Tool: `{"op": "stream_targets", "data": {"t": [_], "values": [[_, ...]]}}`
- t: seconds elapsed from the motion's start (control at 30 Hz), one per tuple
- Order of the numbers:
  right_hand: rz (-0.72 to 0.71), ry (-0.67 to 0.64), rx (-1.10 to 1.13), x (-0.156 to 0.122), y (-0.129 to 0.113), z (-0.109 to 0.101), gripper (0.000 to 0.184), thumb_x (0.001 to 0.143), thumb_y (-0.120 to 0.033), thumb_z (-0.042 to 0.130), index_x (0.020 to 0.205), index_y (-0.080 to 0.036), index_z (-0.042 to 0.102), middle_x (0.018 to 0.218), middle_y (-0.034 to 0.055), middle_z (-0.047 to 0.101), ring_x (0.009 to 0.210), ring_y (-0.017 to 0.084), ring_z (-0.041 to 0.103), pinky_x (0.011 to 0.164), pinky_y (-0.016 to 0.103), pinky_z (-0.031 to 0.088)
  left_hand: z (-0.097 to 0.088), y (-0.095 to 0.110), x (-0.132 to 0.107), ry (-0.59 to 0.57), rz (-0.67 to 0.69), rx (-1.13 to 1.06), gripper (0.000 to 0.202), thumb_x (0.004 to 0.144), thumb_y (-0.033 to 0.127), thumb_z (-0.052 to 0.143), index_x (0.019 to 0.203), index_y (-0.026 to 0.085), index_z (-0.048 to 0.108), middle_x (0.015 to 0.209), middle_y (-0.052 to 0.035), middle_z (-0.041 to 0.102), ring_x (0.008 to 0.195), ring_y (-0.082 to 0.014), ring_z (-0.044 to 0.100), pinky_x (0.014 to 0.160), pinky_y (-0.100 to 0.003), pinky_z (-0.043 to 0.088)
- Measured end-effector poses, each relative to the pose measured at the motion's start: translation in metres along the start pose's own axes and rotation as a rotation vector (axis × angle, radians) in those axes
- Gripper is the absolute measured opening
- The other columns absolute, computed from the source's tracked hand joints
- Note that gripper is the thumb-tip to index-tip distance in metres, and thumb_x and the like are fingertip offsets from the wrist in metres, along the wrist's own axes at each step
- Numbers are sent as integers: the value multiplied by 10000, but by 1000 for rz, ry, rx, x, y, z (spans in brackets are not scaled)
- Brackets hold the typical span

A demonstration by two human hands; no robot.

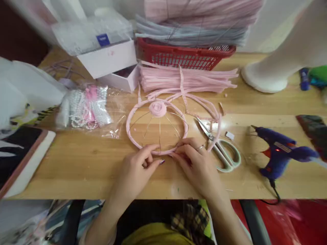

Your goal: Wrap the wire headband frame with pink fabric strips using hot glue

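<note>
A pink fuzzy-wrapped wire ring lies flat on the wooden table, with thin wire spokes and a pink rose at its far side. My left hand pinches the ring's near edge with thumb and fingers. My right hand, a ring on one finger, pinches the same near edge just to the right. A second pink loop lies behind and to the right of the ring.
Mint-handled scissors lie right of my right hand. A blue glue gun stands further right. Bundled pink pipe cleaners, a red basket, white boxes, a bag of beads and a white stand sit behind.
</note>
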State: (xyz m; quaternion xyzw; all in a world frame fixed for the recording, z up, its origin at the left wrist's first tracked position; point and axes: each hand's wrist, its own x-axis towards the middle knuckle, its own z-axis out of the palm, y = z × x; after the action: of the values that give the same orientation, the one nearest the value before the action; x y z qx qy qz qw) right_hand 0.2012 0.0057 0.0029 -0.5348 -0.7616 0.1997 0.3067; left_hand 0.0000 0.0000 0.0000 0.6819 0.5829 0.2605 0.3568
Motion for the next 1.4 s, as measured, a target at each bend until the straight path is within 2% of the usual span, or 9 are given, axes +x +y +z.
{"op": "stream_targets", "data": {"t": [0.17,0.27,0.4,0.53,0.6,0.73,0.97,1.2,1.4], "values": [[-43,37,0,-1,1,0,117,959,-177,619,846,-194,592,960,69,639,844,191,648,727,297,498,-2,3,-8,98,50,-33,172,876,214,654,1044,236,683,575,106,493,493,-78,500,544,-180,423],[-30,37,17,-1,2,2,140,958,-172,613,823,-192,582,967,65,625,828,181,633,720,295,493,-2,-2,-14,132,20,-68,73,886,230,632,925,241,693,584,87,572,501,-86,541,538,-185,431],[23,19,63,-1,3,6,140,947,-189,626,812,-199,590,976,57,616,845,186,627,729,307,496,-2,-7,-21,139,11,-74,139,899,273,602,803,231,692,650,44,692,547,-112,599,564,-217,436],[27,41,58,-1,4,7,140,941,-222,630,808,-205,590,965,58,614,815,187,630,694,304,511,2,-7,-23,181,12,-52,224,883,354,602,705,220,623,611,28,644,550,-139,562,575,-259,403],[5,49,57,-1,5,8,142,941,-236,623,806,-208,587,959,60,615,811,188,632,682,300,518,4,-6,-21,201,9,-68,147,870,337,604,786,222,637,642,26,647,561,-145,563,591,-265,403],[-46,56,55,-1,8,10,133,937,-232,611,807,-216,588,943,58,616,798,190,621,693,311,520,4,-1,-8,148,31,-104,191,853,299,607,1014,216,668,617,36,654,564,-166,594,611,-278,415],[-73,75,54,-1,10,12,168,925,-233,610,770,-222,546,908,58,607,783,201,596,681,326,499,-4,2,11,-40,40,-169,87,846,296,614,874,217,634,510,55,637,446,-147,565,533,-259,407],[-89,65,51,0,9,12,166,914,-200,620,763,-217,553,901,43,597,754,181,583,704,319,483,-4,6,9,-14,19,-187,66,845,283,595,852,217,601,490,74,580,355,-109,456,455,-233,360],[-71,65,47,-1,10,13,153,906,-187,639,771,-208,571,914,34,593,703,155,558,680,302,460,-2,3,11,-23,36,-197,97,834,315,603,848,218,600,479,77,552,368,-110,462,441,-223,357]]}}
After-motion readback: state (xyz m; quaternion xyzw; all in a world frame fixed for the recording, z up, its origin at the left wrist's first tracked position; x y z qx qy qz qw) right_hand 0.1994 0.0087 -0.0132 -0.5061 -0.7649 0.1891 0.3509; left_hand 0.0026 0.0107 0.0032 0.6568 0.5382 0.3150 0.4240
